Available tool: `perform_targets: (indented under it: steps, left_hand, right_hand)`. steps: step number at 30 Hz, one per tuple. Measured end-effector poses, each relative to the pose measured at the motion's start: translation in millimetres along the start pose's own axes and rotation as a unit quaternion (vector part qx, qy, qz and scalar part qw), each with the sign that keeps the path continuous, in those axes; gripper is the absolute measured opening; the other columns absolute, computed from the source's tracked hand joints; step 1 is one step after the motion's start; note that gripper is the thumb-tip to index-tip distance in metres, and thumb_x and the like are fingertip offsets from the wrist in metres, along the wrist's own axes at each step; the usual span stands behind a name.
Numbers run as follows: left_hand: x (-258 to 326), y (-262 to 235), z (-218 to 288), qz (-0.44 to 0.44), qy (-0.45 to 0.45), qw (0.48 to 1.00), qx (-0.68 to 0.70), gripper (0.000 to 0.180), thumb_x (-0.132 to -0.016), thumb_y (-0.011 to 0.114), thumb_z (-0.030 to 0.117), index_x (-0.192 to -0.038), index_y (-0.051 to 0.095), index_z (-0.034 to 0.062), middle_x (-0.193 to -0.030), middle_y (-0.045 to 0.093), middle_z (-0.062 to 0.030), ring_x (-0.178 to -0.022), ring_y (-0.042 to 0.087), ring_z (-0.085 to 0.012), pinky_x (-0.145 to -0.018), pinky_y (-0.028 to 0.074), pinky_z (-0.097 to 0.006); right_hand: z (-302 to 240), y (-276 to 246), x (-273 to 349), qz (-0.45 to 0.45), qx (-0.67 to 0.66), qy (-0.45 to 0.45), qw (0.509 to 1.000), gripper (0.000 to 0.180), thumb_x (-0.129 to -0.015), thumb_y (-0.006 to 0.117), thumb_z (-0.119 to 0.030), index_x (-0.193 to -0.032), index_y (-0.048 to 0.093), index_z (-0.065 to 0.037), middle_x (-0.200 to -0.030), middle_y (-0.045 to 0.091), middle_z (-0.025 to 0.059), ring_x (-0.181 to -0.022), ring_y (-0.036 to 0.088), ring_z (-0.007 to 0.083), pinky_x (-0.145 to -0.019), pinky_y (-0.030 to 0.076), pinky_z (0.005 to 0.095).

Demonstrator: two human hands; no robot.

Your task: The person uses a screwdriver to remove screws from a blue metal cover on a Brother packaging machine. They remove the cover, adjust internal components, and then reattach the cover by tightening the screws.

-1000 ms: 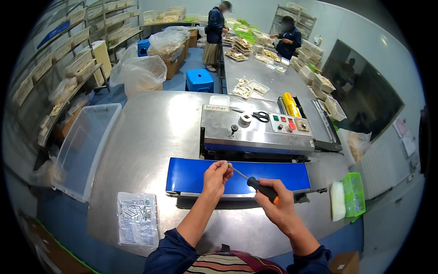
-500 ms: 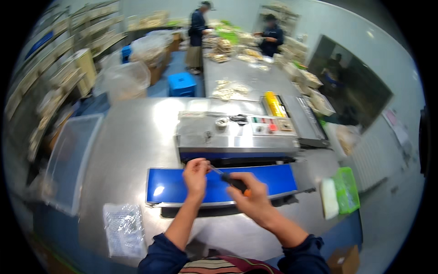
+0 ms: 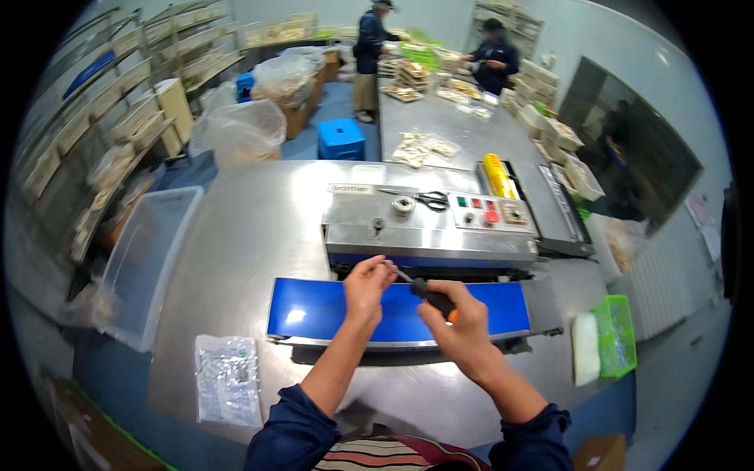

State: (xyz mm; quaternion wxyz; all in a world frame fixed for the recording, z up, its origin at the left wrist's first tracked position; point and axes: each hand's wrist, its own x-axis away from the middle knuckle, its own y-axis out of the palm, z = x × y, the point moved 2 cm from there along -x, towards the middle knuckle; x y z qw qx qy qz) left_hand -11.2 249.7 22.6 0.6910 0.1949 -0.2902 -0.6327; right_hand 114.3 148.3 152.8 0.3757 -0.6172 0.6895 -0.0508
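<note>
My right hand (image 3: 463,326) is closed around the black and orange handle of a screwdriver (image 3: 430,293). Its thin metal shaft slants up and left to my left hand (image 3: 367,290), whose fingers are pinched at the tip. Whatever small thing those fingers hold is too hidden to make out. Both hands are above a blue conveyor belt (image 3: 314,308), just in front of a steel band sealing machine (image 3: 424,239). On top of the machine lie black-handled scissors (image 3: 432,201) and a small round metal piece (image 3: 403,206), beside a control panel (image 3: 488,212) with coloured buttons.
A clear plastic packet (image 3: 228,381) lies on the steel table (image 3: 228,259) at left. To the right are a green basket (image 3: 616,337) and a white block (image 3: 585,349). A yellow roll (image 3: 499,177) sits behind the machine. Two people work at the far table, near a blue stool (image 3: 341,140).
The head view has shifted, so the scene sits further right. My hands have moved slightly away from me over the belt, and the right hand keeps its grip on the screwdriver.
</note>
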Motion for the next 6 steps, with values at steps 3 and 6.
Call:
perform_targets:
  steps: [3, 6]
  left_hand:
    - [-3.1, -6.6, 4.8, 0.003, -0.013, 1.000, 0.008, 0.018, -0.090, 0.052, 0.003, -0.107, 0.056, -0.0015, -0.096, 0.063, -0.0099, -0.086, 0.063, -0.0167, -0.076, 0.053, -0.028]
    - [-3.6, -9.9, 9.2, 0.015, -0.012, 1.000, -0.009, 0.020, -0.090, 0.052, 0.004, -0.110, 0.056, -0.0012, -0.097, 0.063, -0.0100, -0.087, 0.063, -0.0171, -0.076, 0.053, -0.028]
  right_hand:
    - [-3.6, 3.9, -4.7, -0.005, -0.015, 0.008, 1.000, 0.027, -0.076, 0.067, -0.005, -0.100, 0.057, 0.001, -0.081, 0.063, 0.0110, -0.071, 0.062, 0.0137, -0.064, 0.049, 0.0241]
    - [-2.0, 7.2, -9.1, -0.019, -0.015, 0.002, 1.000, 0.028, -0.076, 0.067, -0.005, -0.102, 0.057, 0.000, -0.082, 0.064, 0.0106, -0.071, 0.062, 0.0137, -0.063, 0.049, 0.0239]
